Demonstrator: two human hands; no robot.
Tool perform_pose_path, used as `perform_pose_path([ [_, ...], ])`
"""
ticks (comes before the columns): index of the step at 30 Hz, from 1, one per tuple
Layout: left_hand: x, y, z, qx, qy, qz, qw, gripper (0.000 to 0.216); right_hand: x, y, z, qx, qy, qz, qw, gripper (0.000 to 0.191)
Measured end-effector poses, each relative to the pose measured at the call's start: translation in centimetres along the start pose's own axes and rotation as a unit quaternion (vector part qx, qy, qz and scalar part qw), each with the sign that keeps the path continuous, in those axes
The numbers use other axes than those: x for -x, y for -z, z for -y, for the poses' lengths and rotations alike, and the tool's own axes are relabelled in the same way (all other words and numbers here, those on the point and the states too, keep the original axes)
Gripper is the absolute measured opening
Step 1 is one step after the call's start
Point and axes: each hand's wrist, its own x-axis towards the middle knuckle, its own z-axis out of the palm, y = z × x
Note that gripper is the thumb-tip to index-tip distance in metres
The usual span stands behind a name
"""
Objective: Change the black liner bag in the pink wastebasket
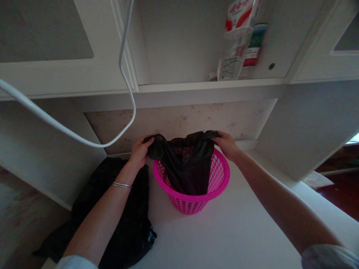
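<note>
A pink plastic basket [190,204] with holes in its walls stands on a white surface. Partly inside it hangs a black plastic bag [190,170], its top edge raised above the basket's rim. My left hand [141,151] pinches the bag's left edge, and my right hand [226,145] grips its right edge. Between the two hands the bag's mouth is spread apart. How far down the bag reaches in the basket is hidden by its own folds.
A large black plastic bag [126,231] lies beside the basket under my left forearm. Overhead, a white cable [81,140] loops down in front of a cabinet. A clear plastic container [231,63] and a red-and-green can [254,45] stand on the shelf [179,87].
</note>
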Motion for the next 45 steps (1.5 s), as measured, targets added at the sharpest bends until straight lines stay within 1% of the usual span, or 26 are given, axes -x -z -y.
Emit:
perform_pose_path([
  [2, -0.4, 0.4, -1.4, 0.043, -0.041, -0.005, 0.998, 0.035, -0.5, 1.2, 1.0, -0.022, 0.043, -0.040, 0.998, 0.027],
  [5, -0.5, 1.5, -2.9, 0.109, -0.095, -0.017, 0.989, 0.026, -0.6, 3.6, 2.8, -0.071, 0.086, -0.086, 0.990, 0.021],
  [7, -0.4, 2.3, -3.4, 0.143, -0.115, -0.020, 0.983, 0.026, -0.1, 5.1, 3.7, -0.099, 0.106, -0.106, 0.984, 0.017],
  [9, 0.1, 3.1, -3.4, 0.165, -0.115, -0.016, 0.979, 0.028, 1.0, 6.2, 4.1, -0.122, 0.110, -0.110, 0.980, 0.016],
  [10, 0.5, 3.4, -3.2, 0.171, -0.107, -0.011, 0.979, 0.026, 1.6, 6.6, 4.1, -0.131, 0.101, -0.098, 0.981, 0.016],
  [12, 1.4, 3.8, -2.7, 0.171, -0.081, 0.019, 0.982, 0.017, 2.9, 6.9, 3.7, -0.131, 0.069, -0.041, 0.988, 0.021],
  [13, 1.9, 3.7, -2.4, 0.158, -0.065, 0.044, 0.984, 0.018, 3.4, 6.8, 3.4, -0.124, 0.052, -0.006, 0.991, 0.027],
  [14, 2.3, 3.5, -2.2, 0.132, -0.050, 0.071, 0.987, 0.027, 3.9, 6.7, 3.0, -0.110, 0.039, 0.029, 0.993, 0.036],
  [16, 3.1, 2.8, -1.8, 0.057, -0.024, 0.114, 0.992, 0.048, 4.3, 6.0, 2.6, -0.070, 0.021, 0.090, 0.993, 0.049],
  [17, 3.3, 2.3, -1.7, 0.021, -0.017, 0.123, 0.992, 0.054, 4.3, 5.5, 2.4, -0.050, 0.014, 0.115, 0.992, 0.053],
  [19, 3.5, 1.4, -1.6, -0.016, -0.017, 0.117, 0.993, 0.057, 4.1, 4.3, 2.6, -0.017, 0.005, 0.150, 0.988, 0.059],
  [20, 3.4, 0.9, -1.6, -0.018, -0.021, 0.108, 0.994, 0.056, 3.9, 3.6, 2.7, -0.010, 0.002, 0.151, 0.988, 0.060],
  [22, 3.3, 0.4, -1.9, -0.006, -0.035, 0.086, 0.996, 0.053, 3.5, 2.1, 3.1, -0.026, 0.000, 0.114, 0.993, 0.057],
  [25, 3.3, 0.2, -2.8, 0.024, -0.051, 0.063, 0.996, 0.048, 3.2, 0.6, 3.5, -0.070, 0.004, 0.048, 0.996, 0.050],
  [28, 3.7, 0.5, -3.8, 0.076, -0.061, 0.059, 0.993, 0.041, 3.4, 0.4, 3.4, -0.110, 0.018, -0.004, 0.994, 0.045],
  [29, 4.0, 0.5, -4.1, 0.089, -0.062, 0.060, 0.992, 0.040, 3.6, 0.5, 3.3, -0.117, 0.017, -0.007, 0.993, 0.046],
  [30, 4.2, 0.4, -4.3, 0.093, -0.062, 0.063, 0.992, 0.039, 3.8, 0.7, 3.2, -0.115, 0.015, 0.010, 0.993, 0.049],
  [31, 4.5, 0.3, -4.4, 0.088, -0.059, 0.065, 0.992, 0.039, 4.1, 0.8, 3.3, -0.097, 0.015, 0.051, 0.994, 0.055],
  [32, 4.8, 0.0, -4.4, 0.078, -0.054, 0.067, 0.993, 0.040, 4.4, 0.8, 3.3, -0.062, 0.017, 0.112, 0.992, 0.062],
  [34, 5.6, -1.1, -4.4, 0.055, -0.041, 0.074, 0.995, 0.041, 4.8, 0.0, 3.7, 0.039, 0.033, 0.241, 0.969, 0.077],
  [36, 6.5, -2.8, -4.3, 0.041, -0.033, 0.097, 0.994, 0.042, 5.2, -1.8, 4.1, 0.134, 0.057, 0.318, 0.937, 0.084],
  [39, 7.9, -5.7, -4.1, 0.031, -0.027, 0.149, 0.988, 0.042, 5.4, -5.8, 4.4, 0.216, 0.090, 0.371, 0.899, 0.089],
  [40, 8.3, -6.5, -4.0, 0.026, -0.028, 0.162, 0.986, 0.042, 5.4, -7.1, 4.4, 0.246, 0.100, 0.383, 0.885, 0.087],
  [41, 8.6, -7.2, -3.8, 0.021, -0.029, 0.169, 0.985, 0.043, 5.4, -8.2, 4.3, 0.285, 0.104, 0.392, 0.869, 0.079],
  [43, 8.9, -8.0, -3.6, 0.011, -0.036, 0.171, 0.984, 0.045, 5.3, -9.8, 4.0, 0.348, 0.104, 0.394, 0.844, 0.055],
  [45, 8.7, -7.7, -3.2, 0.007, -0.049, 0.157, 0.986, 0.046, 5.0, -10.3, 3.6, 0.373, 0.099, 0.384, 0.839, 0.034],
])
